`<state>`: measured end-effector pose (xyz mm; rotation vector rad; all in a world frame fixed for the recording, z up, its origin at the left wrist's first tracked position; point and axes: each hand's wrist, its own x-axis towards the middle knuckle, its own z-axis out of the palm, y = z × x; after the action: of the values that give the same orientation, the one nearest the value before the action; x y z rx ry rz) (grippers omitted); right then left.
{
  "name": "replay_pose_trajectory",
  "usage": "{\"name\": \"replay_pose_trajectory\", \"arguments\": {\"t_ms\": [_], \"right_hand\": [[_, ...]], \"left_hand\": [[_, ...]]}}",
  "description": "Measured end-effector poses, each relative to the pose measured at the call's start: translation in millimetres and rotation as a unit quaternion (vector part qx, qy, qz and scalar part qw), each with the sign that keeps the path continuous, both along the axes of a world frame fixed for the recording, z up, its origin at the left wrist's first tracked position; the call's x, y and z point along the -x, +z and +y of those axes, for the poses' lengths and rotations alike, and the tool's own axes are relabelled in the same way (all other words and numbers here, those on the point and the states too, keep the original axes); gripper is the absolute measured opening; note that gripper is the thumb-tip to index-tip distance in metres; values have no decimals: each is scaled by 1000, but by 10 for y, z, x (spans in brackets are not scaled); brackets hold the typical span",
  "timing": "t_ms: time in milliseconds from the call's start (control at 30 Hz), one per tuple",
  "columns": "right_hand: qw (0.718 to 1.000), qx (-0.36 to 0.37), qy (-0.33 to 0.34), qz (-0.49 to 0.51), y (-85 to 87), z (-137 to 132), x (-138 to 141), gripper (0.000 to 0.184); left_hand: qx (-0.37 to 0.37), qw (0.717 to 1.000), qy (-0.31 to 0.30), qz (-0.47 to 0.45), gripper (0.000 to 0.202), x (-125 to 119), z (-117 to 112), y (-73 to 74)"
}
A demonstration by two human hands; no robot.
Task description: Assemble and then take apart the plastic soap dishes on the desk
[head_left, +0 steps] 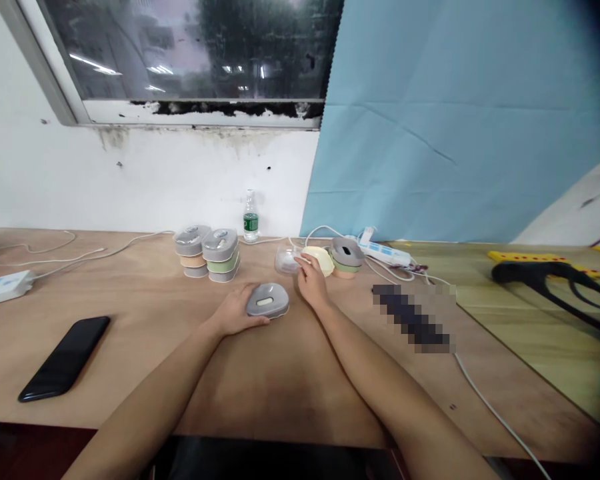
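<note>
My left hand [236, 311] is wrapped round the left side of a grey oval box [269, 300] with a pale slot in its top, on the table. Further back, my right hand [311, 280] reaches forward with its fingers stretched out. Its fingertips lie at the right edge of a clear plastic cover [284, 260] and beside a pale yellow tray [322, 260]; whether they touch either, I cannot tell. Right of the tray stands a stack with a dark grey slotted top [347, 251] over green and orange layers.
Two stacks of clear-lidded boxes, a left stack [192, 249] and a right stack [222, 254], stand at the back. Behind them is a water bottle [251, 220]. A black phone [65, 359] lies at left. White power strips [386, 253] and cables run along the back.
</note>
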<state>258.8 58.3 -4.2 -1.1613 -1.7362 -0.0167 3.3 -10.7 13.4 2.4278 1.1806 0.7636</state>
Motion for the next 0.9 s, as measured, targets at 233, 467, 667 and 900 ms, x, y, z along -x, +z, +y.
{"name": "replay_pose_trajectory", "arguments": {"t_ms": [233, 467, 667, 900], "right_hand": [[998, 47, 32, -22, -39, 8, -9, 39], [998, 42, 25, -37, 4, -69, 7, 40], [987, 43, 133, -82, 152, -282, 86, 50], [964, 69, 206, -156, 183, -382, 264, 72]], "left_hand": [[-6, 1000, -13, 10, 93, 3, 9, -20], [-18, 999, -5, 26, 100, 24, 28, -46], [-44, 998, 49, -26, 91, 39, 48, -23], [-48, 991, 94, -85, 87, 56, 10, 17]]}}
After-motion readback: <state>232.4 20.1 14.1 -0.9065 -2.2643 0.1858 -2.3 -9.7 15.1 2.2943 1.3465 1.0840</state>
